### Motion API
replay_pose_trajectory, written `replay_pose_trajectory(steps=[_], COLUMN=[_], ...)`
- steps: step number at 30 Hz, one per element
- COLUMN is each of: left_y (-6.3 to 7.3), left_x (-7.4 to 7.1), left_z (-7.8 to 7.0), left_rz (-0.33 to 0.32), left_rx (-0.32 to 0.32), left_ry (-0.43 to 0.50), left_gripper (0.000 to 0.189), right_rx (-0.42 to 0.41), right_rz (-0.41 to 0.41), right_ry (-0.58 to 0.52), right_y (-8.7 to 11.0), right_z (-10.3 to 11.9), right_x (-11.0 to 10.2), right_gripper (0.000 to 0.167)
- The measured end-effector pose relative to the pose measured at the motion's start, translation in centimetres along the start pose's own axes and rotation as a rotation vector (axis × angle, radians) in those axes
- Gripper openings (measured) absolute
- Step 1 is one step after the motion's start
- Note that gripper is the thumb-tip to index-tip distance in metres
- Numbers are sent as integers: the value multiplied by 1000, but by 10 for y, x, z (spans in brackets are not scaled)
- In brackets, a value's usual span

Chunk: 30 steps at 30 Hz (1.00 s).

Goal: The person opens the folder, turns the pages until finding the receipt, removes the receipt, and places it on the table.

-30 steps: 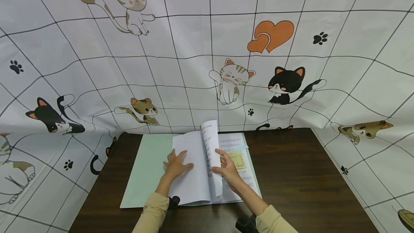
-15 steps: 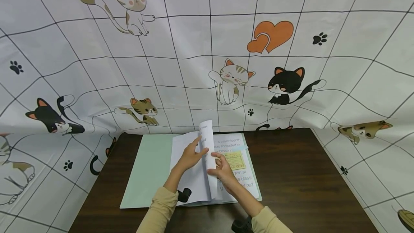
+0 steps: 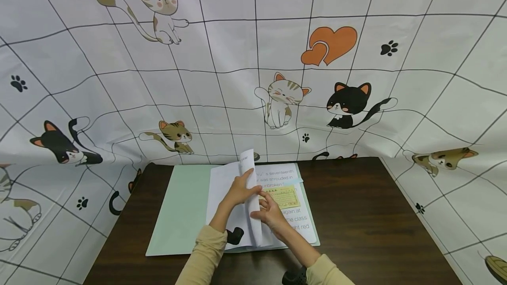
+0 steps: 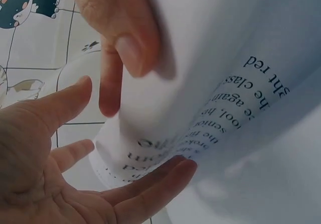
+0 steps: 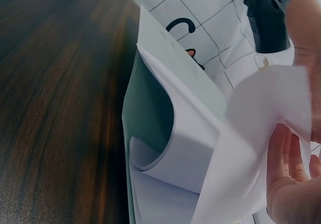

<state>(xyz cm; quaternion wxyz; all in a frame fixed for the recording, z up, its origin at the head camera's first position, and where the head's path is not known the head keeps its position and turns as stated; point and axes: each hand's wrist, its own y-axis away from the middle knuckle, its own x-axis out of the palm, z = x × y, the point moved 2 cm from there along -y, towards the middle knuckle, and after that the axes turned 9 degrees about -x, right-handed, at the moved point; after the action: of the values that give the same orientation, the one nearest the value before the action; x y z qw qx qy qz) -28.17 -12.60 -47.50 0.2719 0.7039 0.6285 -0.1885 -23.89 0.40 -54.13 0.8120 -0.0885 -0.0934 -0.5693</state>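
Observation:
An open pale green folder (image 3: pixel 176 214) lies on the table with white sheets of printed text in it. One sheet (image 3: pixel 255 228) stands raised and curled near the middle. My right hand (image 3: pixel 273 214) grips its right edge, thumb on the near face and fingers behind. In the left wrist view my left hand (image 4: pixel 60 163) has its fingers straight and spread, two of them reaching into the curl against the paper. From the head, the left hand (image 3: pixel 239 190) overlaps the sheet, its thumb close to the right fingers. A yellow note (image 3: pixel 287 197) sticks to the right-hand page (image 3: pixel 303 221).
The dark wooden table (image 3: pixel 368 219) extends on both sides of the folder. Behind it hangs a white gridded cloth (image 3: pixel 222 47) with cartoon cats. A blue tab (image 3: pixel 293 182) sticks out at the right page edge. A black wrist camera (image 3: pixel 235 235) sits on the left wrist.
My left hand has moved right and up from the blank left page onto the raised sheet. My right hand has shifted slightly left with the sheet, uncovering more text on the right-hand page.

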Motion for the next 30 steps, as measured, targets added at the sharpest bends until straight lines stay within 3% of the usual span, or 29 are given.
replay_pose_trajectory(steps=[13, 22, 30], left_y=[-5, -4, -5], left_x=[9, 7, 3], left_z=[0, 6, 18], left_rz=[-83, -211, -272], left_rx=[-53, -107, -111], left_ry=[-60, -99, -86], left_gripper=[59, 66, 76], right_rx=[26, 40, 33], right_rz=[39, 95, 136], right_ry=[0, -16, -57], right_y=[0, -2, -2], right_z=[-5, -10, -12], right_x=[7, 17, 22], right_gripper=[75, 75, 70])
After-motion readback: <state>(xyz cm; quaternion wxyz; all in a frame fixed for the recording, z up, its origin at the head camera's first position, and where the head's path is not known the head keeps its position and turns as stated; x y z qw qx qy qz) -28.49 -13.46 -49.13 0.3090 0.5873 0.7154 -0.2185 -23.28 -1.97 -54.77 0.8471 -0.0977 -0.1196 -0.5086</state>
